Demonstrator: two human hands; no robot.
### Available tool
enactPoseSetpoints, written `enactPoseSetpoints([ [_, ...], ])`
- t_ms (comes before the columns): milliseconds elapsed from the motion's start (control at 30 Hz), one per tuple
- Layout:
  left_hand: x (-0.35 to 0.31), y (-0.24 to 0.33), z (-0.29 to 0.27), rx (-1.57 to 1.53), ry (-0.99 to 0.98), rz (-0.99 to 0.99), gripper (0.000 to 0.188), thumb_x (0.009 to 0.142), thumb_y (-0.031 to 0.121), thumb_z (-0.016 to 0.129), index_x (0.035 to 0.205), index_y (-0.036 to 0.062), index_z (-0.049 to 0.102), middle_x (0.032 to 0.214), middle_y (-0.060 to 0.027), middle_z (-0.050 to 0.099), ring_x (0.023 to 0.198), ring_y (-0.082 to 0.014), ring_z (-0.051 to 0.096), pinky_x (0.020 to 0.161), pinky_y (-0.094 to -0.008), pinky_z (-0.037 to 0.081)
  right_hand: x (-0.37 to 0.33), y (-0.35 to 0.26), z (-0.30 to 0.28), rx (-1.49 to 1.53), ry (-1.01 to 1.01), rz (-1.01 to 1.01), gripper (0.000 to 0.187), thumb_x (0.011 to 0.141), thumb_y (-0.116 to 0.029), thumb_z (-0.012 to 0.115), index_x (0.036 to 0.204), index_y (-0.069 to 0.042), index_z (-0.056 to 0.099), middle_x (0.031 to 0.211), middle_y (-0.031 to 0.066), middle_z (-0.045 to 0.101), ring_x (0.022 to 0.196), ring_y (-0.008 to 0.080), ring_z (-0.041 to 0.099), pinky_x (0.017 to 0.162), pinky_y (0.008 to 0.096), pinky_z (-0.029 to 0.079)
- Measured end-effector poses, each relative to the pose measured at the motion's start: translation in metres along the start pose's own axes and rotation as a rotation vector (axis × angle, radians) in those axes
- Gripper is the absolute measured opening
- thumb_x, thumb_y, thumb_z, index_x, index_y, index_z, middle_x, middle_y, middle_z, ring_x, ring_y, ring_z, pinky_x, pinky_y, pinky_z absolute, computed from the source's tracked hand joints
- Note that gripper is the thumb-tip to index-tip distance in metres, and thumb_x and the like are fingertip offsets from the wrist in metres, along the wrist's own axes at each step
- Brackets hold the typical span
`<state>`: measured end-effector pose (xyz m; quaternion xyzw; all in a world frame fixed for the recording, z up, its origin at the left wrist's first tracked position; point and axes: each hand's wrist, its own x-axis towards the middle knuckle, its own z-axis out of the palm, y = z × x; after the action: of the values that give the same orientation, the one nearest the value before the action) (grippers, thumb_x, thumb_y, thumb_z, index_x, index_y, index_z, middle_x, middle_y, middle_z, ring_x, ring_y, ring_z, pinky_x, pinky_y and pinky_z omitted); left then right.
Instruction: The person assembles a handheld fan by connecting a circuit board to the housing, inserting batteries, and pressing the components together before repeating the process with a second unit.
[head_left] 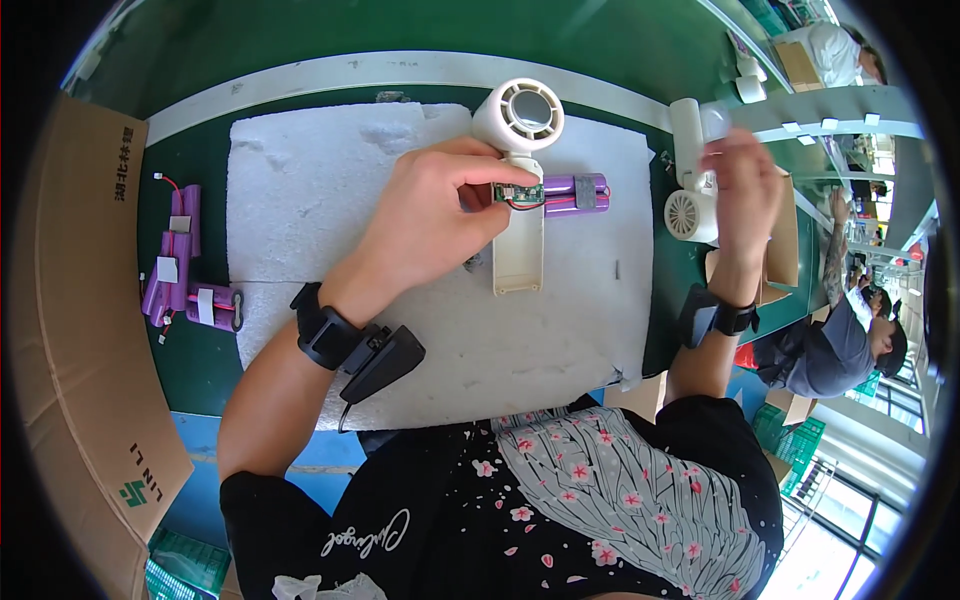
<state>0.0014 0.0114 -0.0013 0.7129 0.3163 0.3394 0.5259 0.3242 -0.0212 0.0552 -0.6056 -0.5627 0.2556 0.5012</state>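
My left hand is closed around the neck of a white handheld fan, its thumb and forefinger pinching beside a small green circuit board. The fan's round grilled head points away from me, and its handle is an open shell with a hollow inside. Thin red and black wires run from the board to a purple battery pack lying just right of the handle. My right hand is raised at the right, smeared by motion. Beside it is another white fan; what its fingers hold, if anything, cannot be made out.
A white foam pad covers the middle of the green table. Several purple battery packs lie left of it, next to a tall cardboard box. An open carton stands at the right. Other people sit farther right.
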Motion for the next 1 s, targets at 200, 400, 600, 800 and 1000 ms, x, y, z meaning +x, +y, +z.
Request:
enactPoseSetpoints([
  [200,0.003,0.001,0.001,0.007,-0.022,-0.022,0.032,0.077,-0.007,0.061,0.106,0.0030,0.071,0.105,-0.0072,0.065,0.085,-0.0130,0.063,0.071,-0.0238,0.052,0.004,0.013,-0.012,0.569,0.391,-0.011,0.017,0.091,-0.006,0.055,0.106,0.000,0.062,0.099,0.0086,0.066,0.073,0.0158,0.059,0.068,0.0271,0.049],
  [400,0.002,-0.002,0.004,-0.039,0.060,0.041,0.031,0.074,-0.004,0.060,0.102,0.0045,0.072,0.094,-0.0093,0.067,0.072,-0.0163,0.064,0.067,-0.0264,0.052,-0.018,-0.015,0.060,-0.396,-0.526,-0.272,0.028,0.082,0.002,0.065,0.109,-0.002,0.068,0.107,0.0116,0.069,0.083,0.0203,0.064,0.074,0.0281,0.051],
  [600,0.001,0.002,-0.001,-0.013,-0.013,-0.009,0.031,0.078,-0.006,0.060,0.106,0.0027,0.071,0.106,-0.0081,0.065,0.088,-0.0137,0.064,0.073,-0.0243,0.052,-0.021,-0.020,0.053,-0.441,-0.602,-0.184,0.030,0.076,0.004,0.070,0.105,-0.002,0.070,0.106,0.0107,0.070,0.085,0.0204,0.066,0.072,0.0277,0.053],
  [800,0.001,0.001,0.001,-0.038,0.023,0.009,0.031,0.076,-0.005,0.060,0.103,0.0036,0.072,0.098,-0.0090,0.066,0.078,-0.0156,0.065,0.070,-0.0258,0.052,-0.027,-0.031,0.053,-0.527,-0.614,-0.208,0.031,0.074,0.002,0.072,0.104,-0.004,0.070,0.097,0.0098,0.071,0.078,0.0205,0.067,0.067,0.0286,0.053],
  [1000,0.001,0.003,0.003,-0.049,0.047,0.011,0.031,0.075,-0.005,0.060,0.102,0.0041,0.072,0.095,-0.0095,0.067,0.073,-0.0166,0.065,0.069,-0.0264,0.052,-0.031,-0.036,0.054,-0.554,-0.622,-0.246,0.028,0.074,0.001,0.073,0.102,-0.004,0.070,0.090,0.0102,0.071,0.074,0.0205,0.067,0.064,0.0283,0.053],
])
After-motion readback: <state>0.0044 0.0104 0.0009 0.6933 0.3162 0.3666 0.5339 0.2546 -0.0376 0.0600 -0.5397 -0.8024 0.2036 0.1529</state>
